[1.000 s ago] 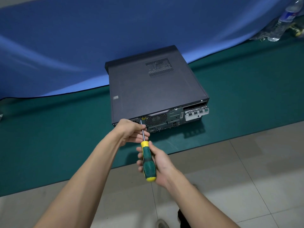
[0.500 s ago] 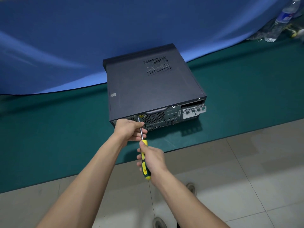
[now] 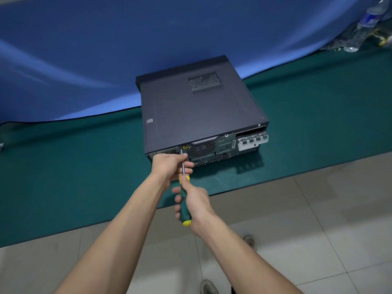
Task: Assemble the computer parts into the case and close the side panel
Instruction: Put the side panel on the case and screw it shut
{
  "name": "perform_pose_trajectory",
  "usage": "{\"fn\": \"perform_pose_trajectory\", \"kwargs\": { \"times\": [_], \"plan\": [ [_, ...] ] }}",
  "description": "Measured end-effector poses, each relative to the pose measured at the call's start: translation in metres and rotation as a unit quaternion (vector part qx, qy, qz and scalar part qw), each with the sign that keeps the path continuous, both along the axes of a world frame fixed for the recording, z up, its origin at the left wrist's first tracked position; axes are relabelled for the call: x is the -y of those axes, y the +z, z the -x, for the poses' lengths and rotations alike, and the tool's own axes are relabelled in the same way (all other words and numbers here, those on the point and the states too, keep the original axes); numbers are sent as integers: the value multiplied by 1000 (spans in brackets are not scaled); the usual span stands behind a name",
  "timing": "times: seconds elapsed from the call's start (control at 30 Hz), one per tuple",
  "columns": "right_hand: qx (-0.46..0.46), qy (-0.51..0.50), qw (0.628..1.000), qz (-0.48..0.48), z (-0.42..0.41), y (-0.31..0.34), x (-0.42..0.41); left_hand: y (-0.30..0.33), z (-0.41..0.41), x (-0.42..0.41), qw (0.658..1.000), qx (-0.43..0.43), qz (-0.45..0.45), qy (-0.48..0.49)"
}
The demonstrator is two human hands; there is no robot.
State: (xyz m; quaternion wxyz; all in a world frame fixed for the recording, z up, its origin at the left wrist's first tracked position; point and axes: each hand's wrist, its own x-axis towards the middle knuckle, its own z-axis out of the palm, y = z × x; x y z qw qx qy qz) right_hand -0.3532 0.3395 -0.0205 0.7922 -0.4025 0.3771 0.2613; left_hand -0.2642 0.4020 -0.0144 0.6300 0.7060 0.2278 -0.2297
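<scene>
Head view, looking down. Black computer case [image 3: 201, 111] lies flat on a green mat [image 3: 63, 166], side panel [image 3: 191, 115] on top and closed over it, vent grille [image 3: 205, 83] toward the far right corner. Rear face of the case turned toward the person; fan grille [image 3: 201, 148] and ports visible there, a silver slot bracket [image 3: 252, 141] sticking out at the right end. Case sits just beyond both hands, slightly right of them. Left hand [image 3: 169, 166] at the lower left part of the rear face, fingers curled round the metal shaft of a screwdriver [image 3: 183, 200], pinching it close to the tip. Shaft tip meets the rear edge just under the panel lip, beside a small yellow label; the screw itself too small to make out. Right hand [image 3: 195, 203] nearer the body, below the left one, wrapped round the green and yellow handle, yellow butt end showing under the palm. Screwdriver runs nearly straight away from the person toward the case. Blue cloth [image 3: 84, 49] drapes behind the mat. Plastic bottles [image 3: 364, 24] at the far right corner, well apart from the case. Mat ends near the hands; pale floor tiles [image 3: 318, 230] below, two shoes [image 3: 209, 287] at the bottom edge.
</scene>
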Motion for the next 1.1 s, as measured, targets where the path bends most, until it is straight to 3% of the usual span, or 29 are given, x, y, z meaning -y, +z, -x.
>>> {"fn": "perform_pose_trajectory", "kwargs": {
  "times": [0.07,0.1,0.3,0.43,0.53,0.67,0.87,1.1],
  "plan": [
    [-21,-40,983,-176,1,6,6,4,-1,-1,1000,-13,5,-12],
    [-12,-42,978,-206,3,5,8,6,-2,-1,1000,-17,5,-19],
    [19,31,998,48,3,1,3,4,0,-1,1000,-12,12,-5],
    [-8,-25,990,-139,-1,8,15,1,1,-1,1000,6,19,8],
    [-15,-9,977,-211,-4,17,32,1,5,3,999,24,18,25],
    [29,104,992,-62,-16,31,56,3,6,17,995,80,23,62],
    [128,179,964,151,-51,57,110,22,-26,55,992,110,18,61],
    [191,130,926,298,-122,69,179,26,-91,119,978,158,-132,-37]
  ]
}}
